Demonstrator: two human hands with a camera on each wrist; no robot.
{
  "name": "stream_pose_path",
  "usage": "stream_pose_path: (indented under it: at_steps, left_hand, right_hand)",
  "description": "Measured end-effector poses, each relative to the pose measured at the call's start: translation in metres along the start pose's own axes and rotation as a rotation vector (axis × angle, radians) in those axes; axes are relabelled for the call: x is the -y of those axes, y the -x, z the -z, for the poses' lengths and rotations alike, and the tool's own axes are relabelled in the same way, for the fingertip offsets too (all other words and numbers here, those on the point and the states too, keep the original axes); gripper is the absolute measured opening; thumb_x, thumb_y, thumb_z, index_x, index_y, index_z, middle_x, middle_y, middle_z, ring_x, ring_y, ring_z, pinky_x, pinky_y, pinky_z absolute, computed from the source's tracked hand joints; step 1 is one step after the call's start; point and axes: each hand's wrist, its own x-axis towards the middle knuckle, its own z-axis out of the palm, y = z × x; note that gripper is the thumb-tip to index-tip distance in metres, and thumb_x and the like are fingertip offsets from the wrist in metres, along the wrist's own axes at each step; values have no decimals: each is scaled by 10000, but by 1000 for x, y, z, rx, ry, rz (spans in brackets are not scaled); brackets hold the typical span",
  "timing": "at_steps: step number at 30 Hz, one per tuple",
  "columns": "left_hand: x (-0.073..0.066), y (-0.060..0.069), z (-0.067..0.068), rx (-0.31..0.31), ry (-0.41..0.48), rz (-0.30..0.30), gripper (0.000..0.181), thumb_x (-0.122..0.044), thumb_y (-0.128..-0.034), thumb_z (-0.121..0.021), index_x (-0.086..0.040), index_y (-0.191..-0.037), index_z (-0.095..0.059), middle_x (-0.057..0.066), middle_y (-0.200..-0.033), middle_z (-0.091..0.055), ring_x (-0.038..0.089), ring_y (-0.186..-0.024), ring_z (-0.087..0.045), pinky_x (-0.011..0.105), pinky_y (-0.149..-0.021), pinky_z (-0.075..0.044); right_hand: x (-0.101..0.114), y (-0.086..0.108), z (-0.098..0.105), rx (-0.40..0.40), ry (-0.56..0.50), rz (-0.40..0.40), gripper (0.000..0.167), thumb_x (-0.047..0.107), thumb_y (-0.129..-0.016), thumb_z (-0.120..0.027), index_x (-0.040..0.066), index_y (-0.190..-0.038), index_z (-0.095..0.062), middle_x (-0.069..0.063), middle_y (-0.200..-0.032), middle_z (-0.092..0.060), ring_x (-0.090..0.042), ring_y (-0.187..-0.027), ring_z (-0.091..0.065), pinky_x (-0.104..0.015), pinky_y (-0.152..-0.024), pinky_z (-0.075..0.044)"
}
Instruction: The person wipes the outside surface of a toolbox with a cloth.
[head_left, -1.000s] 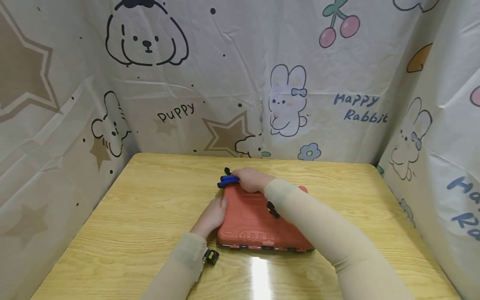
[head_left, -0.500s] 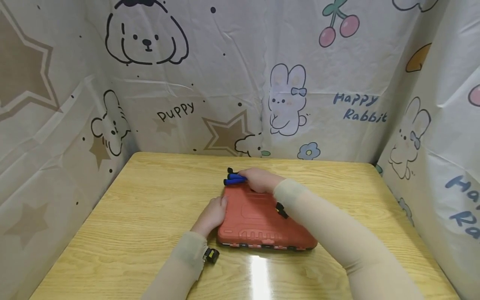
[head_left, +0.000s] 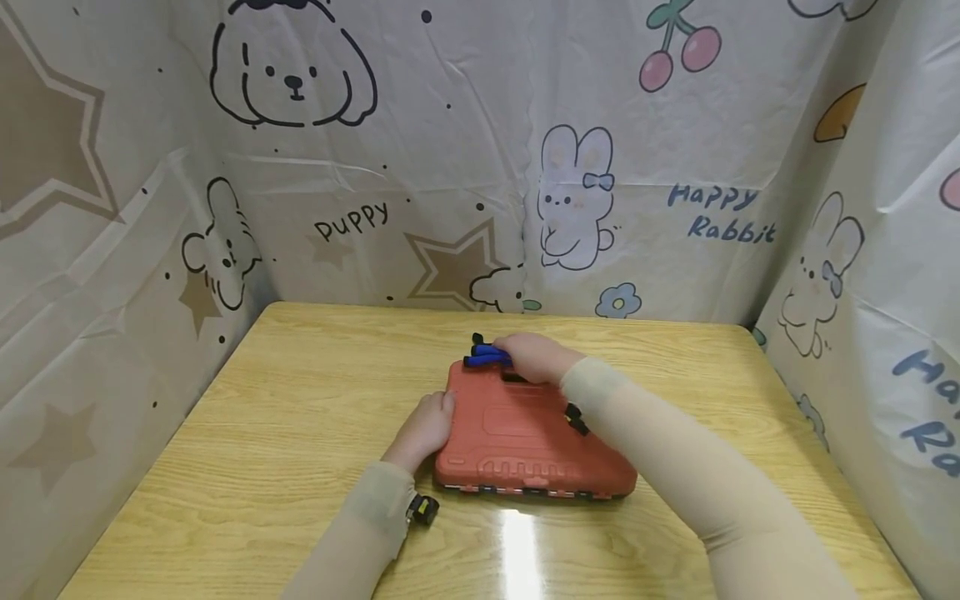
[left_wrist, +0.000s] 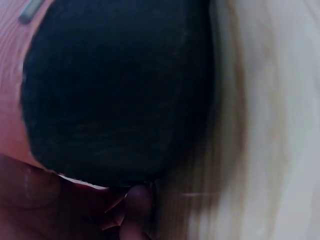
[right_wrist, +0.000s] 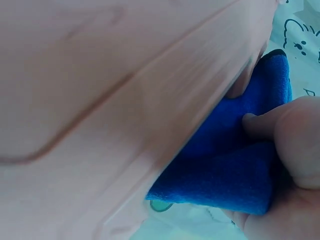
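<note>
A red hard plastic case (head_left: 517, 433) lies on the table, its black-latched edge toward me. My left hand (head_left: 427, 429) holds its left side, thumb on the lid. In the left wrist view the fingertips (left_wrist: 137, 200) curl in at the edge of a large dark surface. At the case's far edge, beside the handle opening, my right hand (head_left: 532, 357) grips a folded blue cloth (head_left: 487, 356). The right wrist view has the cloth (right_wrist: 225, 165) against the case's far side, with the thumb (right_wrist: 260, 125) pressing on it. Some right-hand fingers are hidden behind the cloth.
The wood-grain table (head_left: 315, 400) extends around the case on all sides. A printed curtain (head_left: 450, 167) hangs behind the table and along both sides. Each sleeve carries a small black wrist camera (head_left: 423, 510).
My right hand has slid rightward along the case's far edge with the blue cloth, uncovering more of the far left corner. The left hand keeps its hold on the left side.
</note>
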Motion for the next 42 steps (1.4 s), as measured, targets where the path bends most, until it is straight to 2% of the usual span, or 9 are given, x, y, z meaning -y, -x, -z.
stream_pose_path:
  at_steps: [5, 9, 17, 21, 25, 28, 35, 39, 42]
  left_hand:
    - [0, 1, 0, 0, -1, 7, 598, -316, -1132, -208, 118, -1394, -527, 300, -1327, -577, 428, -1325, -534, 563, -1141, -404]
    - [-1, 1, -1, 0, -3, 13, 593, -310, -1133, -208, 114, -1403, -522, 299, -1331, -572, 434, -1331, -528, 566, -1141, -403]
    - [-1, 2, -2, 3, -4, 38, 605, -331, -1133, -202, 102, -1424, -507, 295, -1353, -559, 432, -1340, -524, 569, -1145, -400]
    - [-1, 2, -2, -4, -10, 30, 598, -325, -1133, -205, 101, -1411, -519, 294, -1340, -563, 434, -1335, -526, 569, -1143, -402]
    - [-1, 2, -2, -7, -17, 27, 596, -324, -1133, -207, 100, -1402, -527, 289, -1322, -572, 429, -1320, -538, 568, -1135, -410]
    - [-1, 2, -2, -7, -21, 32, 603, -329, -1134, -201, 100, -1409, -522, 289, -1331, -571, 429, -1326, -535, 568, -1137, -409]
    - [-2, 2, -1, -2, -13, 37, 604, -332, -1134, -202, 101, -1417, -515, 293, -1339, -566, 431, -1327, -532, 571, -1139, -405]
    - [-2, 1, -2, -6, -28, 30, 599, -325, -1134, -205, 101, -1400, -532, 288, -1319, -576, 425, -1312, -542, 566, -1130, -415]
    - [-2, 0, -3, -14, -43, 19, 596, -318, -1133, -207, 104, -1380, -548, 289, -1300, -586, 423, -1301, -549, 559, -1120, -425]
  right_hand:
    - [-10, 7, -2, 9, -32, -24, 241, 130, -1084, -492, 90, -1251, -662, -104, -1261, -705, -288, -1224, -652, -451, -1104, -481]
    - [-16, 13, -1, 17, -30, -33, 282, 86, -1083, -464, 87, -1293, -651, -107, -1285, -696, -285, -1225, -649, -454, -1105, -480]
    - [-21, 26, 7, 15, -62, -73, 181, 137, -1085, -486, 174, -1119, -661, -23, -1108, -698, -213, -1018, -630, -430, -998, -513]
    - [-25, 33, 11, 11, -54, -73, 175, 87, -1069, -485, 156, -1057, -645, -33, -1040, -679, -221, -957, -609, -425, -958, -512]
    - [-31, 41, 14, 44, -34, -97, 177, -2, -992, -566, 148, -1025, -655, -48, -1054, -693, -240, -975, -624, -440, -972, -514]
    - [-40, 46, 14, 60, -10, -102, 229, -44, -971, -549, 141, -1036, -667, -62, -1103, -708, -258, -1044, -653, -464, -1024, -513]
    - [-57, 60, 14, 47, -79, -147, 368, -6, -1035, -418, 113, -1256, -687, -120, -1296, -691, -337, -1267, -621, -518, -1147, -432]
    - [-64, 70, 16, 22, -58, -104, 374, -55, -993, -431, 79, -1229, -689, -148, -1239, -705, -353, -1191, -653, -527, -1076, -485]
    - [-72, 77, 14, 15, -63, -101, 389, -95, -959, -437, 60, -1220, -680, -163, -1199, -706, -336, -1112, -665, -522, -1010, -518]
